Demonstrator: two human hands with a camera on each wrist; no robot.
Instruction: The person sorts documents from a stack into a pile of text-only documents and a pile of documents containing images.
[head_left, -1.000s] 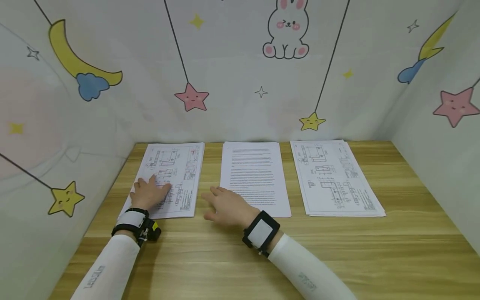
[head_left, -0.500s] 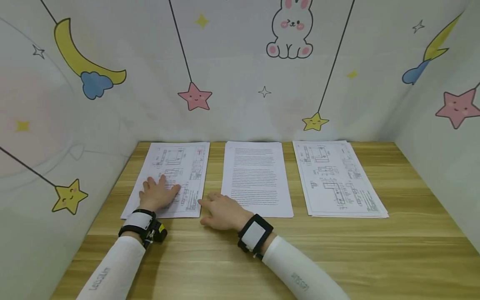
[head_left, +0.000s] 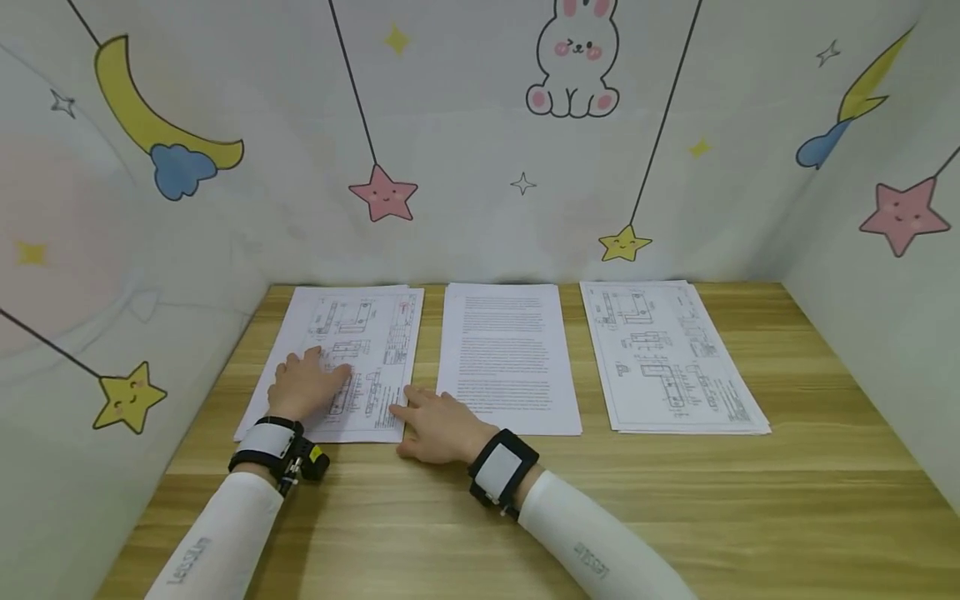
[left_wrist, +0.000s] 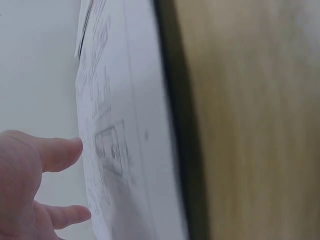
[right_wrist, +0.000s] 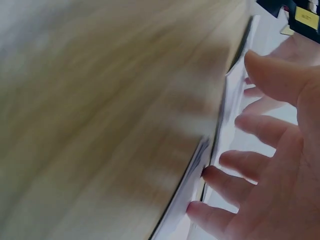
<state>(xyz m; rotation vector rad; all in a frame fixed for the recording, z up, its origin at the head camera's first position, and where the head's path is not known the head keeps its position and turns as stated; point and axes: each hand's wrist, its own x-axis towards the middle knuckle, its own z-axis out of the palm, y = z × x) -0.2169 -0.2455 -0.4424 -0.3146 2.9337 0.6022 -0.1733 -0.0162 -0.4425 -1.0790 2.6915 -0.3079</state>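
In the head view my left hand (head_left: 300, 387) lies with spread fingers over the left stack of printed drawings (head_left: 393, 333). Its top sheet sits slightly to the right of the pages below, whose edge peeks out at the upper right corner. From the left wrist, the thumb and a finger show against the drawing sheet (left_wrist: 142, 115). My right hand (head_left: 444, 427) reaches leftward, fingers extended, with fingertips right at that stack's lower right edge. The right wrist view shows the right fingers (right_wrist: 240, 165) loosely bent beside paper edges (right_wrist: 185, 195), holding nothing visible.
A text-printed stack (head_left: 510, 358) lies in the middle, its lower left corner close to my right hand. Another stack of drawings (head_left: 667, 358) lies at the right, slightly uneven. All rest on a wood-grain table (head_left: 637, 517) against a patterned fabric wall (head_left: 480, 233).
The left stack's top sheet has slid to the right under my left hand. My right hand has moved left, to the stack's lower right edge. The other stacks lie unchanged.
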